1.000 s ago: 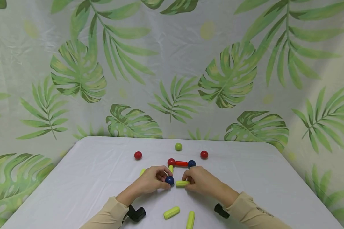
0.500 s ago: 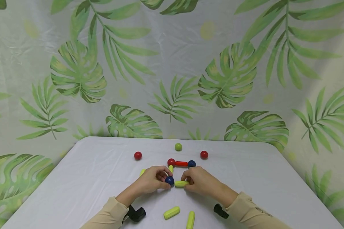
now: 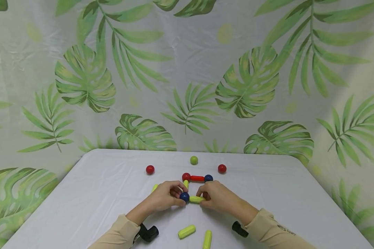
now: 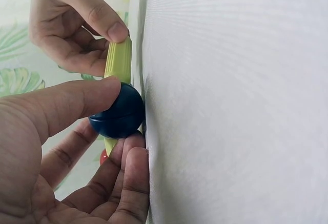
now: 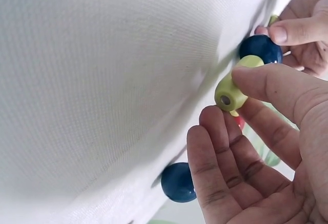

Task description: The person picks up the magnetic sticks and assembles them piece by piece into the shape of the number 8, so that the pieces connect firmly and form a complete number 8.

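Observation:
My left hand (image 3: 163, 197) pinches a dark blue ball (image 3: 184, 197) between thumb and fingers, low over the white table. The right hand (image 3: 218, 196) holds a yellow-green rod (image 3: 195, 199) by its right part, and the rod's left end touches the ball. In the right wrist view, the rod's near end (image 5: 225, 100) shows a small round metal spot. Beyond the held ball, another yellow-green rod (image 3: 186, 184) runs to a red ball (image 3: 186, 177). From that ball a red rod (image 3: 197, 178) leads to a second blue ball (image 3: 208, 178).
Two loose red balls (image 3: 150, 169) and a green ball (image 3: 194, 159) lie farther back. Two yellow-green rods (image 3: 187, 231) lie near the front; another rod (image 3: 155, 187) is partly hidden behind the left hand. A leaf-print cloth (image 3: 187, 69) hangs behind the table (image 3: 112, 166).
The right hand has moved slightly left with its yellow-green rod, closing the small gap to the blue ball. The left hand has stayed in place.

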The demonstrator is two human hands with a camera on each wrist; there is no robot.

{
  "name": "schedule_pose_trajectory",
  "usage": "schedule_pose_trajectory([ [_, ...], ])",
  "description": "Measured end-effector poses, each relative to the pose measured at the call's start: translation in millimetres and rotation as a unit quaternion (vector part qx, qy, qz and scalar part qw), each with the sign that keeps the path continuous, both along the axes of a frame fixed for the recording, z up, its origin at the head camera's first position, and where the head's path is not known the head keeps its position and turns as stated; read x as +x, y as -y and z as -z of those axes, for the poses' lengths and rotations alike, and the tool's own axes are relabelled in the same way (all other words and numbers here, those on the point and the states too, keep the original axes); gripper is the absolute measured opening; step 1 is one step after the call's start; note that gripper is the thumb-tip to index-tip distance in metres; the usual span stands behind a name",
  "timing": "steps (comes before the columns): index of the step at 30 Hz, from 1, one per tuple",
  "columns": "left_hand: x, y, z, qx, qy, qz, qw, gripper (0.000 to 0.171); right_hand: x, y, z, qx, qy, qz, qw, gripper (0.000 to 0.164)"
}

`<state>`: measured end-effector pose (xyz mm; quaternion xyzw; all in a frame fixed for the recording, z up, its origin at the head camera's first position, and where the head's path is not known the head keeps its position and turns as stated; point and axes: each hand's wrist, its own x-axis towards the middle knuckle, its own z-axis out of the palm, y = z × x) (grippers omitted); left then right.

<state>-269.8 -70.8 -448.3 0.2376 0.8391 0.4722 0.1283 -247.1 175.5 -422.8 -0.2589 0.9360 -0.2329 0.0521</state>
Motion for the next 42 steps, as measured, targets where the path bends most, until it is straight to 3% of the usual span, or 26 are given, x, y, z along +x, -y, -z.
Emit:
schedule_pose_trajectory([
  [35, -0.8, 2, 2.2, 0.011, 0.001, 0.005, 0.9999, 0.03, -0.9, 0, -7.2, 0.001, 0.004, 0.0, 1.0, 0.019],
  [42, 0.5, 1, 0.6, 0.006, 0.001, 0.004, 1.0, 0.03, -5.2, -3, -14.5, 0.004, -0.02, -0.005, 1.0, 0.019],
])
